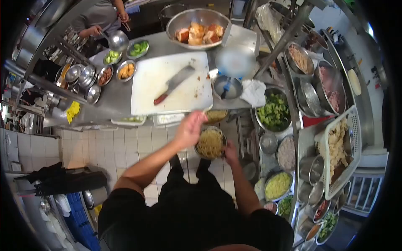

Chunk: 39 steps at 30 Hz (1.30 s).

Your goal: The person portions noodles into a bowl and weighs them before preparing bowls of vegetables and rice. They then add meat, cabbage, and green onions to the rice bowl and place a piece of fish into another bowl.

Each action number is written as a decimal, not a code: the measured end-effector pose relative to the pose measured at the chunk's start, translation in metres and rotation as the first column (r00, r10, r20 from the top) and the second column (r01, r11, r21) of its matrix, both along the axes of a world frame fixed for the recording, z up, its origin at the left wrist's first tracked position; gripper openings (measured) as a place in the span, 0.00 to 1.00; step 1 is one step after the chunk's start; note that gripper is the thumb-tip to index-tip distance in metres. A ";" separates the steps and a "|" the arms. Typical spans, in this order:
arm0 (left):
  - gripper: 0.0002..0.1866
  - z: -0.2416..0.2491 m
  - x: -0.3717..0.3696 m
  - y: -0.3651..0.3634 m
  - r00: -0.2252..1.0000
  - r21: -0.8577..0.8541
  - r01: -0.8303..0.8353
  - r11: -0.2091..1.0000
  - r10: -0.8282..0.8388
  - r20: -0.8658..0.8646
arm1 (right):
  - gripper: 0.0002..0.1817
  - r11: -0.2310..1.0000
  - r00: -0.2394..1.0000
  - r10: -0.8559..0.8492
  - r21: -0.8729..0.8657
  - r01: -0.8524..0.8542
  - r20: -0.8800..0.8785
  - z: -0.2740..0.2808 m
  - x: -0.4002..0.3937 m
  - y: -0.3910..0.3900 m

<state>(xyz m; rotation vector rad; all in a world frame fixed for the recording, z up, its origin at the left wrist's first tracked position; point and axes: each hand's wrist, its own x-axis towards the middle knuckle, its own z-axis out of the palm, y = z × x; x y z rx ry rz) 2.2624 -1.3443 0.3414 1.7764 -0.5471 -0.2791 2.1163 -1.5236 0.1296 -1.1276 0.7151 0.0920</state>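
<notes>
Head view: the left forearm extends toward 1 o'clock; the left hand (190, 130) is raised at the 10 o'clock side of the noodle bowl (210, 143), fingers bunched, pinch contents unclear. The right hand (230, 153) closes on the rim at 4 o'clock. The bowl sits below the cutting board (146, 77).

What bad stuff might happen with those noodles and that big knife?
The noodles might spill: the right hand holds their bowl by its side, and it seems to be over the floor tiles, not the counter. The knife could cut someone: it lies loose on the cutting board, just beyond the left hand, so a careless reach might touch the blade.
</notes>
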 end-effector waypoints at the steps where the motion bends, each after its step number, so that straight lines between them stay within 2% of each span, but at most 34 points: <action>1: 0.10 0.025 -0.001 0.010 0.998 -0.037 0.026 0.999 -0.028 -0.051 | 0.09 0.999 0.999 0.017 -0.027 -0.018 -0.034 0.014 0.007 0.004; 3: 0.10 0.085 0.000 0.030 0.994 -0.103 0.069 0.992 -0.077 -0.072 | 0.10 0.996 0.986 0.087 -0.010 -0.086 0.140 0.046 0.021 0.014; 5: 0.11 0.121 0.002 0.052 0.989 -0.263 0.113 0.958 -0.133 -0.060 | 0.10 0.987 0.980 0.138 0.057 -0.147 0.141 0.083 0.040 0.028; 8: 0.11 0.161 0.007 0.090 0.990 -0.290 0.122 0.949 -0.135 -0.027 | 0.11 0.972 0.977 0.176 0.135 -0.192 0.123 0.141 0.070 0.062; 11: 0.10 0.175 0.005 0.134 0.982 -0.275 0.084 0.958 -0.127 -0.141 | 0.11 0.947 0.936 0.283 0.091 -0.307 0.211 0.171 0.100 0.104; 15: 0.10 0.122 0.019 0.198 0.974 -0.174 0.038 0.984 -0.076 -0.215 | 0.12 0.925 0.910 0.327 0.113 -0.364 0.255 0.216 0.127 0.176; 17: 0.06 0.099 0.031 0.232 0.980 0.222 0.064 0.973 -0.103 0.169 | 0.12 0.911 0.900 0.335 0.147 -0.385 0.279 0.219 0.140 0.212; 18: 0.05 0.091 0.035 0.250 0.927 0.416 0.016 0.909 -0.169 0.334 | 0.13 0.904 0.896 0.337 0.169 -0.394 0.290 0.221 0.146 0.232; 21: 0.12 0.090 0.041 0.301 0.857 0.529 -0.165 0.832 -0.144 0.495 | 0.13 0.882 0.886 0.336 0.224 -0.415 0.318 0.227 0.163 0.291; 22: 0.21 0.103 0.042 0.318 0.867 0.558 -0.155 0.815 -0.159 0.472 | 0.13 0.887 0.887 0.335 0.210 -0.411 0.318 0.226 0.169 0.312; 23: 0.19 0.107 0.045 0.336 0.859 0.592 -0.168 0.788 -0.178 0.481 | 0.13 0.877 0.880 0.343 0.223 -0.425 0.328 0.228 0.174 0.330; 25: 0.17 0.115 0.054 0.369 0.844 0.609 -0.173 0.774 -0.202 0.496 | 0.13 0.860 0.871 0.351 0.249 -0.445 0.344 0.234 0.184 0.361; 28: 0.12 0.122 0.067 0.415 0.822 0.471 -0.289 0.833 -0.037 0.569 | 0.13 0.864 0.886 0.335 0.271 -0.425 0.321 0.229 0.203 0.401; 31: 0.06 0.106 0.090 0.467 0.736 0.282 -0.517 0.809 0.251 0.629 | 0.13 0.843 0.870 0.370 0.277 -0.462 0.324 0.218 0.232 0.427; 32: 0.08 0.097 0.099 0.483 0.708 0.257 -0.599 0.759 0.351 0.613 | 0.13 0.837 0.861 0.389 0.266 -0.479 0.327 0.213 0.245 0.434; 35: 0.12 0.054 0.122 0.539 0.753 0.431 -0.658 0.618 0.544 0.370 | 0.13 0.793 0.816 0.473 0.245 -0.559 0.332 0.206 0.280 0.453; 36: 0.12 0.044 0.126 0.553 0.789 0.377 -0.590 0.714 0.609 0.083 | 0.13 0.776 0.800 0.501 0.239 -0.584 0.331 0.207 0.293 0.462; 37: 0.13 0.035 0.127 0.566 0.773 0.287 -0.535 0.795 0.598 -0.214 | 0.13 0.758 0.784 0.528 0.235 -0.608 0.326 0.206 0.304 0.471; 38: 0.14 0.029 0.127 0.577 0.707 0.168 -0.499 0.850 0.512 -0.488 | 0.13 0.724 0.754 0.569 0.235 -0.649 0.329 0.201 0.315 0.480; 39: 0.13 0.023 0.126 0.588 0.694 0.131 -0.491 0.861 0.478 -0.538 | 0.13 0.688 0.722 0.608 0.234 -0.687 0.332 0.194 0.325 0.491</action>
